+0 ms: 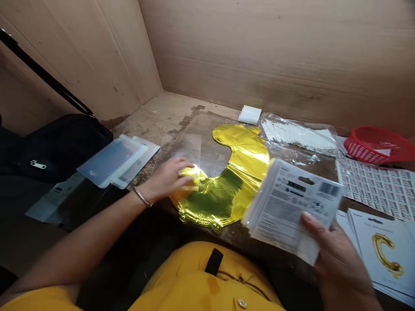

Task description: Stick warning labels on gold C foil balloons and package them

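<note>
My left hand (169,178), partly smeared by motion, hovers over the left end of a stack of gold foil balloons (248,151) shaped like a letter C. Its thumb and forefinger are apart, with no grip on anything visible. Around those fingers shows a thin clear plastic piece (192,144); whether the hand touches it I cannot tell. On the right, my right hand (337,248) is closed on a thick stack of printed packaging cards (292,203), held tilted above the table edge with the thumb on top. Barcodes and small print face up.
Clear plastic sleeves (113,160) lie at left beside a black bag (65,138). Farther back are a folded white paper (249,114) and a plastic bag of white strips (298,136). A red basket (359,149), sticker sheets (379,185) and foil balloon packs (382,246) occupy the right.
</note>
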`<state>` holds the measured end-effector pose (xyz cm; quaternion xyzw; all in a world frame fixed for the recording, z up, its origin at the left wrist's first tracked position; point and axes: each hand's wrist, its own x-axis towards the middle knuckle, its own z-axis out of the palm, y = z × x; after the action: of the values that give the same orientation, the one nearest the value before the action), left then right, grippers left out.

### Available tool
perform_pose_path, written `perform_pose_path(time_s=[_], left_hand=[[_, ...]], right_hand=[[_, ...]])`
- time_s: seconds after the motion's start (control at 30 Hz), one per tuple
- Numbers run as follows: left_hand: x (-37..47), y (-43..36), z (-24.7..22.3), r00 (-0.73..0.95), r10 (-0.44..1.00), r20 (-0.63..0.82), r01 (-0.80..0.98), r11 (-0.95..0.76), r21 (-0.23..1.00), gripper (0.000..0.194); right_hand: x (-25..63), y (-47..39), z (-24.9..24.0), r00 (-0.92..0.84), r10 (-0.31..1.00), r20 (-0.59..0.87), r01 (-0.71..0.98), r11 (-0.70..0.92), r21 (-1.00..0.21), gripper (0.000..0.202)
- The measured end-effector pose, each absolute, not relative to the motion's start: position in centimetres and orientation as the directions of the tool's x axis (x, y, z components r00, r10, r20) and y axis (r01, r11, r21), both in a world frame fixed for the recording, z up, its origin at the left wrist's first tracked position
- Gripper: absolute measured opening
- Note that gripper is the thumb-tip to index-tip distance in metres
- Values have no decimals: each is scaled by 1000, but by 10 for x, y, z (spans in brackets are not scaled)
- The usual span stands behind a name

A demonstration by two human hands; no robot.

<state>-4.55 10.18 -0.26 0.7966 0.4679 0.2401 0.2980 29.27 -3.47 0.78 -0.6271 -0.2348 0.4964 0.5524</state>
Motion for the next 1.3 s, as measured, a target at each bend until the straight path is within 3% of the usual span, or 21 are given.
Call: perform_pose_path(time_s=[0.1, 0.37, 0.47, 0.57, 0.63, 0.73, 0.83, 0.9, 1.03, 1.2, 1.3], left_hand=[[-91, 118, -19, 541, 838, 77, 657, -478, 583, 34], [-95, 117, -38, 454, 870, 194, 627, -466, 624, 16], [-89, 119, -8, 323, 897, 301, 618, -441, 651, 18], [-65, 117, 41, 50, 864, 501, 555, -440, 705, 15], [-36, 112, 69, 128, 825, 551, 534, -525, 663, 15], [25, 102, 82, 384, 645, 661, 474, -752, 459, 13], [97, 87, 56, 681, 472, 560, 392, -881, 267, 20], [142, 75, 31, 828, 373, 419, 318, -927, 197, 21], [194, 56, -7, 943, 279, 183, 231, -941, 246, 15], [198, 68, -15, 956, 269, 121, 214, -915, 342, 27], [196, 81, -18, 980, 179, 90, 130, -911, 391, 24]], right_hand=[[299, -35, 8, 408, 822, -397, -237, -325, -916, 48], [276, -32, 0, 272, 818, -506, -298, -429, -853, 53], [283, -36, 1, 250, 819, -516, -302, -440, -846, 53], [295, -45, 4, 284, 815, -506, -311, -420, -852, 51], [305, -54, 9, 379, 805, -457, -305, -358, -883, 51], [325, -72, 26, 624, 719, -306, -229, -207, -951, 57], [346, -98, 45, 802, 566, -191, -132, -144, -981, 60], [357, -118, 50, 844, 501, -192, -127, -159, -979, 59], [367, -154, 38, 816, 482, -320, -249, -208, -946, 57], [378, -175, 10, 710, 547, -444, -378, -237, -895, 57], [381, -175, 0, 633, 599, -491, -418, -269, -867, 52]])
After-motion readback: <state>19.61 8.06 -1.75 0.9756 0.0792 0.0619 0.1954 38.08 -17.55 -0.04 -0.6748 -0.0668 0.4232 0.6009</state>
